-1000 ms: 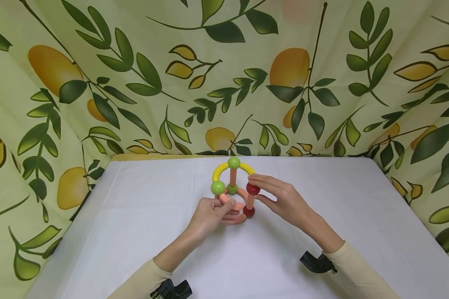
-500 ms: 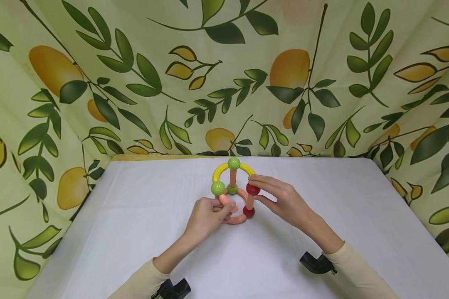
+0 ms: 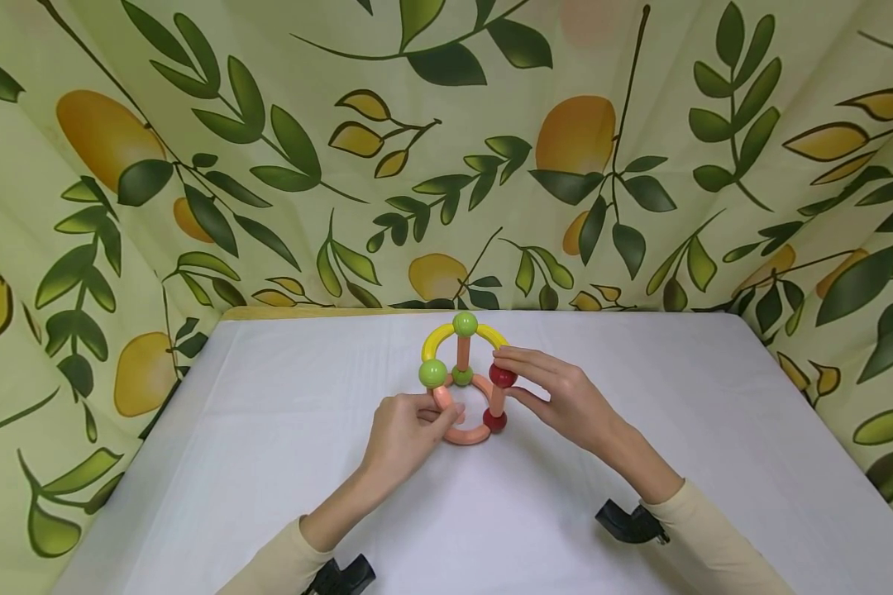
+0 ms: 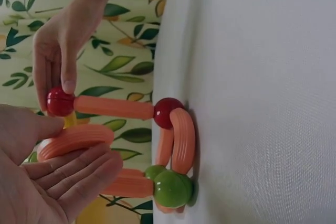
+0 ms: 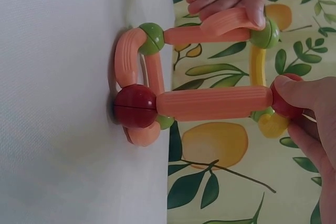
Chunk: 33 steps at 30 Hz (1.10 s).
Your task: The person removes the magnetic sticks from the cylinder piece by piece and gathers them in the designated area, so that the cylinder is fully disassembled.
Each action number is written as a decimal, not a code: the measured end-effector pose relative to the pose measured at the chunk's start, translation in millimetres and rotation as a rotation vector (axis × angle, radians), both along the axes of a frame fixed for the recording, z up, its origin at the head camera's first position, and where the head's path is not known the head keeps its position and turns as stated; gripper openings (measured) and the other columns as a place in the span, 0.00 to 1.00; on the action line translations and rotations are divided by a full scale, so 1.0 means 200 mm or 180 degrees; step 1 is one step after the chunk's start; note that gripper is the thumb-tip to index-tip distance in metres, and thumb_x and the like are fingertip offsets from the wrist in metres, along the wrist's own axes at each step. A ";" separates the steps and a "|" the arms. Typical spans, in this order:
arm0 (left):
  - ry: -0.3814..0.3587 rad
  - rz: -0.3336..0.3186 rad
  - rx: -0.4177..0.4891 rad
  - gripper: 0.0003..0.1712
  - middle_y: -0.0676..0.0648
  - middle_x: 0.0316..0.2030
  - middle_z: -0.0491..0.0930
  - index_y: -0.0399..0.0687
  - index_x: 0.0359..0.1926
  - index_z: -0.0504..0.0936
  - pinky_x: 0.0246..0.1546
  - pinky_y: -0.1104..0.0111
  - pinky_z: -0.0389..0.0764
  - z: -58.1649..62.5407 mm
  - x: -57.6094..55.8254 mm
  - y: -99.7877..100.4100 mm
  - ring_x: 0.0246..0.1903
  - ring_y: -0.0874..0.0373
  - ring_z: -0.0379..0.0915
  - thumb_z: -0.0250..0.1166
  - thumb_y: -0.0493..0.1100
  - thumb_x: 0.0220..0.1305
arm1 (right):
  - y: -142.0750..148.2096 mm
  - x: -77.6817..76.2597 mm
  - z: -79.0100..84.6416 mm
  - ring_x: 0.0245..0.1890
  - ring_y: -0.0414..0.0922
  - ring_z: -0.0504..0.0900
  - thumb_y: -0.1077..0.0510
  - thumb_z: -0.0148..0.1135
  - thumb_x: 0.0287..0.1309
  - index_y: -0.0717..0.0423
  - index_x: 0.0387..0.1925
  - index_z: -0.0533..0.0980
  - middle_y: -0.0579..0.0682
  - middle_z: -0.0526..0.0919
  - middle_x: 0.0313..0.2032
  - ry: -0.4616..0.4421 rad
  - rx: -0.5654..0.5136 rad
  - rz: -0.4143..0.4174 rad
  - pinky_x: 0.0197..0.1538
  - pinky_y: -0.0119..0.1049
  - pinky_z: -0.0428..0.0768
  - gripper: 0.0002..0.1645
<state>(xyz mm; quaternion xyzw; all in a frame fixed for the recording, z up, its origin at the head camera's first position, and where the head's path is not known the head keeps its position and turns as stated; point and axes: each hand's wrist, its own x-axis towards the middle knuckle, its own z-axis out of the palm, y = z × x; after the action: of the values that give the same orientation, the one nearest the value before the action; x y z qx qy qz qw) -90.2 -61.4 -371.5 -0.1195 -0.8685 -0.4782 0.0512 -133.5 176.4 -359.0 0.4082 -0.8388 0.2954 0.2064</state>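
Left hand (image 3: pixel 402 434) and right hand (image 3: pixel 569 401) are apart, one either side of the work, both engaged. Behind hangs a leaf-patterned curtain (image 3: pixel 283 248); below lies a white cloth (image 3: pixel 193 446). On that cloth, directly ahead of the person and between the hands, a toy frame (image 3: pixel 463 354) stands upright: salmon struts (image 5: pixel 215 103) low and vertical, yellow arcs (image 3: pixel 435 338) on top. Next in size, a curved salmon bar (image 4: pixel 76 142) is pinched between the left thumb and fingers at the frame's near left side, so the left hand is the nearer. In the head view its long axis slants from just under the upper green ball (image 3: pixel 432 373) towards the front right (contact with that ball not confirmed). The right thumb and fingertips are clamped on the upper red ball (image 3: pixel 503 376). Governing relation, in my judgement: the bar's front end, so seen, lies left of and below that red ball, with a gap between them.
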 end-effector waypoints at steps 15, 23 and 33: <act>0.0769 0.0204 -0.0679 0.11 0.51 0.19 0.83 0.40 0.27 0.86 0.15 0.77 0.67 -0.02 0.03 -0.01 0.18 0.67 0.74 0.72 0.43 0.58 | 0.00 0.00 -0.01 0.56 0.50 0.81 0.69 0.78 0.41 0.62 0.54 0.80 0.54 0.82 0.54 0.0011 -0.0002 0.0010 0.53 0.40 0.80 0.33; 0.0899 0.0310 -0.0823 0.13 0.48 0.20 0.84 0.39 0.26 0.85 0.14 0.78 0.66 -0.02 0.03 -0.01 0.18 0.62 0.77 0.74 0.45 0.57 | 0.01 0.00 -0.01 0.55 0.49 0.81 0.69 0.78 0.40 0.61 0.54 0.80 0.53 0.82 0.54 0.0038 -0.0021 -0.0017 0.52 0.40 0.80 0.33; 0.0963 0.0435 -0.0840 0.16 0.47 0.22 0.85 0.40 0.26 0.87 0.24 0.70 0.79 0.00 0.04 -0.04 0.25 0.55 0.83 0.74 0.50 0.57 | 0.00 0.00 -0.01 0.56 0.50 0.80 0.69 0.78 0.40 0.60 0.55 0.79 0.53 0.82 0.54 0.0030 -0.0020 0.0005 0.53 0.41 0.80 0.35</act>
<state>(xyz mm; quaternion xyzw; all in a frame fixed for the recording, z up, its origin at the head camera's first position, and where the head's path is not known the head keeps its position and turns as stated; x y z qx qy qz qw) -81.8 -70.3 -370.6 -0.1365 -0.9122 -0.3324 0.1971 -133.4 177.2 -361.3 0.4096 -0.8365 0.2962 0.2114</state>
